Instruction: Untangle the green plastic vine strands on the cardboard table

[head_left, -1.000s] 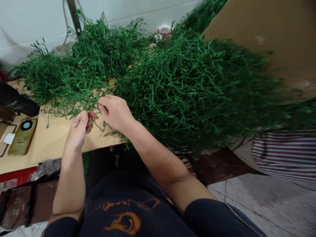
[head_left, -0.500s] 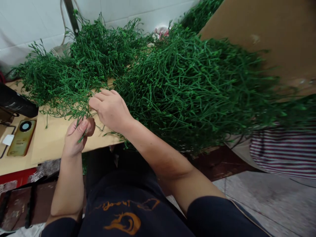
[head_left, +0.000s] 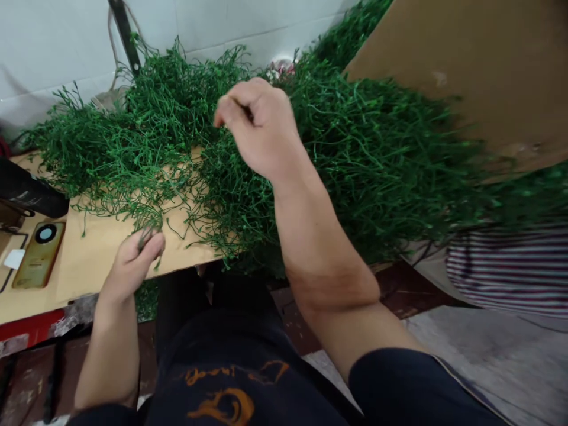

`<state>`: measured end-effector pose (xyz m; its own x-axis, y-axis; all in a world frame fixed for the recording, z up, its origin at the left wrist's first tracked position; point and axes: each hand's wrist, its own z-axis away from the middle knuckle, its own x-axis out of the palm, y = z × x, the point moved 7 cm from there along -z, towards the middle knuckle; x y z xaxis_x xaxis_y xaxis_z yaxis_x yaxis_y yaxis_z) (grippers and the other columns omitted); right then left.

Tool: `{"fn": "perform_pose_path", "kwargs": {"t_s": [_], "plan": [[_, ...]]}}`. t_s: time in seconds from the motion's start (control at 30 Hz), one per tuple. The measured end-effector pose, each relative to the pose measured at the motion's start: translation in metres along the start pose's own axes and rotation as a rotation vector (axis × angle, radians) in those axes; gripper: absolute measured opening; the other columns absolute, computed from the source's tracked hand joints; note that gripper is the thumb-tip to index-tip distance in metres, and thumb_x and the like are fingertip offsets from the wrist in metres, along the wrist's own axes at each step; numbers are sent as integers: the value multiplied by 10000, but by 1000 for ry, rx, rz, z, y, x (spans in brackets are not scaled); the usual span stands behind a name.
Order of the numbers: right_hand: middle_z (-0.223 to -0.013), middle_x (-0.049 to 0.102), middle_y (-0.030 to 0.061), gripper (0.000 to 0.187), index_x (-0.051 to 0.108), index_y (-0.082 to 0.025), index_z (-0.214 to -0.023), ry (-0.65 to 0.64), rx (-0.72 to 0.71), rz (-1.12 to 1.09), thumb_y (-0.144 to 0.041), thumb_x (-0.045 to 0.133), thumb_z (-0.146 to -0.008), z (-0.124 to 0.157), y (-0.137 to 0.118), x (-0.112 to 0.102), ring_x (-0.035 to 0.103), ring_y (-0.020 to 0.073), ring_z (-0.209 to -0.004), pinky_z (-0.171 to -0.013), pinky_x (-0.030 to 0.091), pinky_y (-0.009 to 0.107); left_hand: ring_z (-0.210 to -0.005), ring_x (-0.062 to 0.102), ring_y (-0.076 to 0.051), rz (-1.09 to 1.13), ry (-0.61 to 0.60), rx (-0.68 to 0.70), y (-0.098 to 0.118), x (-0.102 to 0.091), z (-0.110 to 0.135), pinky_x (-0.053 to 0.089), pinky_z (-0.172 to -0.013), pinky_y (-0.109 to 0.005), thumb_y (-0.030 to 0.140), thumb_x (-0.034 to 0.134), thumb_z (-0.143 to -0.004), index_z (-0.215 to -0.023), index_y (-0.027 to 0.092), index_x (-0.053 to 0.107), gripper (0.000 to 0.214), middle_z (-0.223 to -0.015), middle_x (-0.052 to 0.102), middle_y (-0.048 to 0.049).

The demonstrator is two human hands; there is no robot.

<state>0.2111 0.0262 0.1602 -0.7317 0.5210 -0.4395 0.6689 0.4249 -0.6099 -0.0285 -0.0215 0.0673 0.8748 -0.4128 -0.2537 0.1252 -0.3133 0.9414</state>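
My left hand (head_left: 138,255) is closed in a pinch around a small bunch of thin green plastic plant stems (head_left: 148,222), low at the front of the cardboard-topped table. The branching tops point away from me, and a short end sticks out below the fingers. Up over the meeting of two heaps is my right hand (head_left: 264,127), fingers curled and thumb close to the index finger. Blur covers its fingertips, and whatever they may hold is not visible. Behind it spreads a large heap of green stems (head_left: 377,154); a looser heap (head_left: 102,148) lies to the left.
Brown cardboard (head_left: 102,254) covers the tabletop. A phone (head_left: 39,254) lies at the left, near a black cylinder (head_left: 33,189). A large cardboard sheet (head_left: 479,77) leans at the right. Striped cloth (head_left: 510,272) hangs below the big heap. White tiled wall (head_left: 190,23) stands behind.
My right hand has left the bunch by my left hand and moved up and right over the heaps. My left hand has dropped slightly, still gripping the stems.
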Motion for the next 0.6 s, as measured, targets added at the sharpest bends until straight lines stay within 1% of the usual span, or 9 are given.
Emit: {"fn": "perform_pose_path", "kwargs": {"t_s": [0.07, 0.13, 0.17, 0.27, 0.37, 0.43, 0.47, 0.53, 0.6], "plan": [[-605, 482, -31, 249, 608, -161, -611, -71, 31, -57, -185, 556, -854, 4, -18, 4, 431, 72, -713, -748, 356, 274, -519, 402, -99, -135, -75, -42, -7, 15, -28, 341, -508, -242, 415, 610, -824, -631, 176, 545, 314, -553, 434, 19], [-573, 453, -46, 200, 656, -166, -672, -149, 147, -178, -142, 557, -845, 9, -22, 13, 374, 45, -620, -669, 342, 247, -612, 484, -115, -207, -106, -39, -10, 34, -58, 400, -590, -244, 419, 660, -779, -796, 170, 609, 255, -661, 523, 3], [-569, 442, -50, 194, 668, -167, -709, -167, 202, -254, -149, 543, -857, 11, -19, 16, 349, 34, -581, -626, 330, 233, -684, 528, -133, -234, -94, -28, -11, 44, -72, 432, -647, -257, 408, 696, -745, -904, 168, 618, 299, -741, 561, -12], [-634, 479, -43, 214, 658, -161, -792, -110, 281, -458, -262, 502, -899, 20, -3, 15, 363, 19, -549, -554, 315, 197, -975, 575, -232, -362, -55, 25, -11, 72, -106, 464, -883, -374, 313, 793, -629, -1140, 136, 568, 586, -1006, 591, -95], [-713, 523, -28, 238, 646, -167, -837, -55, 324, -594, -361, 519, -891, 30, 14, 12, 424, 22, -579, -545, 349, 181, -1210, 478, -315, -469, -72, 116, -10, 89, -123, 340, -1074, -494, 188, 773, -609, -1133, 114, 589, 560, -1223, 536, -166], [-718, 529, -22, 267, 644, -175, -866, -83, 365, -649, -417, 535, -876, 38, 21, 18, 448, 32, -591, -542, 376, 181, -1242, 465, -302, -425, -47, 162, -8, 84, -125, 297, -1114, -497, 155, 706, -658, -1058, 131, 635, 407, -1242, 553, -152], [-716, 533, -19, 283, 644, -177, -876, -101, 384, -665, -440, 540, -869, 41, 23, 22, 458, 38, -598, -543, 389, 183, -1211, 498, -280, -354, -18, 156, -8, 77, -124, 321, -1105, -479, 164, 672, -692, -1017, 140, 653, 327, -1201, 589, -134], [-713, 543, -14, 308, 647, -176, -887, -130, 425, -687, -465, 544, -860, 48, 27, 32, 468, 48, -611, -552, 409, 187, -1066, 592, -232, -148, 26, 74, -12, 59, -116, 434, -1008, -421, 249, 617, -772, -966, 147, 673, 226, -1054, 661, -103], [-718, 552, -12, 310, 652, -171, -896, -136, 467, -715, -461, 547, -859, 53, 29, 43, 464, 50, -620, -564, 417, 187, -884, 645, -190, 55, 36, -45, -16, 47, -105, 518, -836, -342, 381, 573, -831, -945, 143, 680, 285, -904, 691, -85]]}}
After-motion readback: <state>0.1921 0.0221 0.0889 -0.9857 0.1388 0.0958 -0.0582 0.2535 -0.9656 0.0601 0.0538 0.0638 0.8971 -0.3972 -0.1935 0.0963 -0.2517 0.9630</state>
